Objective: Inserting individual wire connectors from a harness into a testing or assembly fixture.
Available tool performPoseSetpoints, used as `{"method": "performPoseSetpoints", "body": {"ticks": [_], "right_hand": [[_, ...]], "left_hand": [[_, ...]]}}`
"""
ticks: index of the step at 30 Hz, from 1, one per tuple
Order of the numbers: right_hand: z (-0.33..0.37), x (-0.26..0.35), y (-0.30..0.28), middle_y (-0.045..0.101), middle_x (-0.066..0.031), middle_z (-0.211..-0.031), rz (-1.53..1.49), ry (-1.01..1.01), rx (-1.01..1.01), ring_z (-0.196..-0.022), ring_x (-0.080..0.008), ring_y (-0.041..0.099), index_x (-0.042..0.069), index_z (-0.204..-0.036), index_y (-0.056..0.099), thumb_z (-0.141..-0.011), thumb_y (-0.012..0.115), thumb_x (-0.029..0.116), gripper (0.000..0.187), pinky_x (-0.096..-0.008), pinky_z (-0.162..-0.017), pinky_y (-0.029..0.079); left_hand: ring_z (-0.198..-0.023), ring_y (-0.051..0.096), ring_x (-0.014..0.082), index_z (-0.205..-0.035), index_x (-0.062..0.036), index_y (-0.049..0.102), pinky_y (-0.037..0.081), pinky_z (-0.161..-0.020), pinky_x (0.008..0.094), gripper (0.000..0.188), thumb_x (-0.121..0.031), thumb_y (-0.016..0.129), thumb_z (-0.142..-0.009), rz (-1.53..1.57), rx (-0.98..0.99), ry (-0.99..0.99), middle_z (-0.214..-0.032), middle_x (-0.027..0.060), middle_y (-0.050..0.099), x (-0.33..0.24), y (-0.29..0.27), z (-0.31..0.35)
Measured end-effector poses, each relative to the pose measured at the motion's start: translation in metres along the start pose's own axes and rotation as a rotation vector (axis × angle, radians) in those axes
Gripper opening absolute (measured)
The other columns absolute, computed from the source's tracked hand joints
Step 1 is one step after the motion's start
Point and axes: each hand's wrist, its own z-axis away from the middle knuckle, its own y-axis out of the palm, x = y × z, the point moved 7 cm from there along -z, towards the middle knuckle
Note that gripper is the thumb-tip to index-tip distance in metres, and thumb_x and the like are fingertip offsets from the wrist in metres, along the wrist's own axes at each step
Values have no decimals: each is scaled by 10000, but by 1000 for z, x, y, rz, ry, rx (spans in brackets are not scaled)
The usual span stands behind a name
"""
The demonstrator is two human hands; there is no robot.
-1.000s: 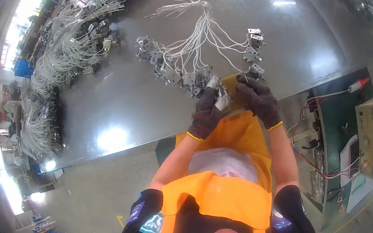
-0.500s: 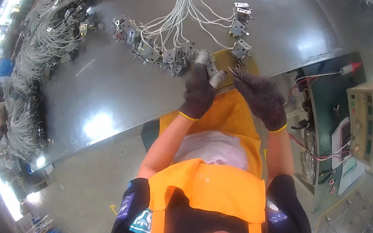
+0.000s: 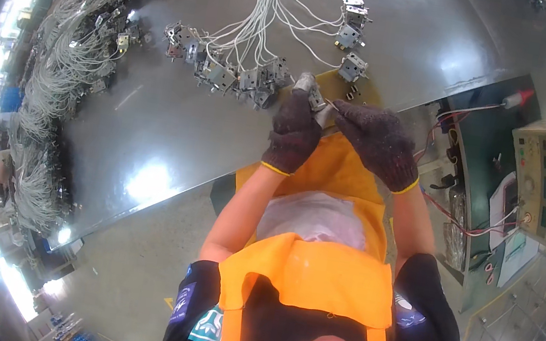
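Note:
My left hand (image 3: pixel 294 131), in a dark glove with pale fingertips, grips a small metal box-shaped part (image 3: pixel 316 98) near the table edge. From the right, my gloved right hand (image 3: pixel 379 144) reaches in, its fingers pinched at that part. A small thin piece (image 3: pixel 330 103) shows at its fingertips; its kind is too small to make out. Just beyond my left hand lies a cluster of similar metal parts (image 3: pixel 251 81) with white wires (image 3: pixel 261 24) gathered at the far side. More wired metal parts (image 3: pixel 351 34) lie to the right, near small dark pieces (image 3: pixel 353 92) on a yellow-brown mat (image 3: pixel 332 83).
A large heap of wired parts (image 3: pixel 51 95) lines the left end of the grey metal table (image 3: pixel 153 124). On the right, a beige instrument box (image 3: pixel 533 178) with cables stands on a dark green surface (image 3: pixel 483 131), with red-handled scissors (image 3: pixel 489 273) nearby. Another person (image 3: pixel 0 165) is at far left.
My right hand has shifted slightly left, bringing its fingertips up to the metal part in my left hand. The left hand keeps its grip, and the part has turned a little.

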Motion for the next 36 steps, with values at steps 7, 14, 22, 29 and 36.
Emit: {"method": "performPoseSetpoints", "body": {"ticks": [7,14,22,29,36], "right_hand": [[-12,-1,13,671,-173,-871,210,-19,69,-827,-384,636,79,-1028,659,-931,547,213,200,-486,-747,499],[-13,7,19,662,-187,-831,423,-119,-7,-806,-387,638,76,-1000,630,-911,517,190,184,-501,-742,503],[-13,9,26,651,-224,-850,354,-37,2,-830,-422,623,67,-1021,622,-953,459,212,229,-522,-766,489],[-10,15,21,665,-224,-819,334,-15,49,-812,-392,658,43,-875,662,-840,542,175,181,-497,-739,528],[42,96,-111,683,-124,-817,-963,212,-72,-764,-142,678,-44,-1006,681,-841,697,85,210,-275,-707,538]], "left_hand": [[-899,615,384,-1129,-2,545,487,-761,448,451,-124,748,-746,28,135,84,-942,191,624,-3,8,-18],[-854,623,409,-1079,-16,554,496,-739,467,458,-199,758,-712,-24,134,189,-887,210,633,6,15,-13],[-865,593,422,-1078,-52,556,478,-750,478,399,-151,728,-732,54,142,195,-913,197,601,14,13,-17],[-896,605,411,-1157,-41,544,492,-765,458,522,-277,772,-751,165,95,222,-947,209,605,9,12,-10],[-908,616,389,-1204,-52,525,499,-767,456,549,-339,753,-796,381,81,-87,-973,202,614,28,25,-6]]}}
